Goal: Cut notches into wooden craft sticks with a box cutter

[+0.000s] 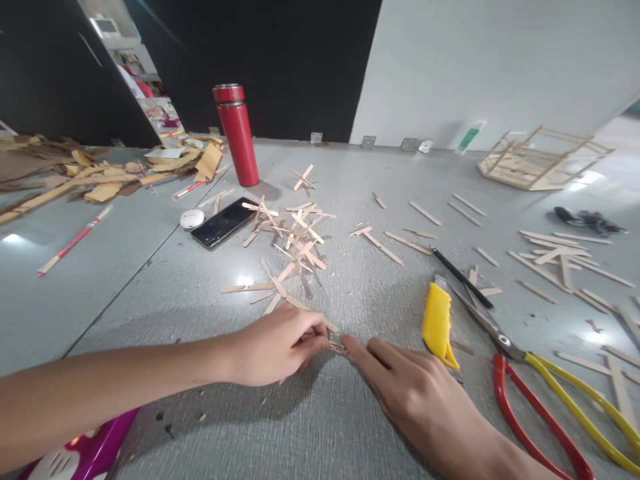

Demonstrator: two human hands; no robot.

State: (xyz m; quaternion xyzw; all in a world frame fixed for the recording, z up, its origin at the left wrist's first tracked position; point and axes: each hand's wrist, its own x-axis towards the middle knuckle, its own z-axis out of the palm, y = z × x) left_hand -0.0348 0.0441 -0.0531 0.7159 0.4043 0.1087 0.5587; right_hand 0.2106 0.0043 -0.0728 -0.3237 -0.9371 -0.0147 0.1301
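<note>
We are pinching a small wooden piece (339,348) at its left end between the thumb and forefinger of our left hand (275,347), low over the grey tabletop (240,427). Our right hand (415,387) is touching the other end with a fingertip; whether it is also gripping, we are unable to tell. Beyond the hands, a heap of wooden sticks (313,257) is lying near a black phone (225,223), while a red flask (239,140) is standing upright behind. To the right, a yellow cutter (437,320) is lying just beside scissors (504,341); farther back, a stick frame (550,168) is resting.
</note>
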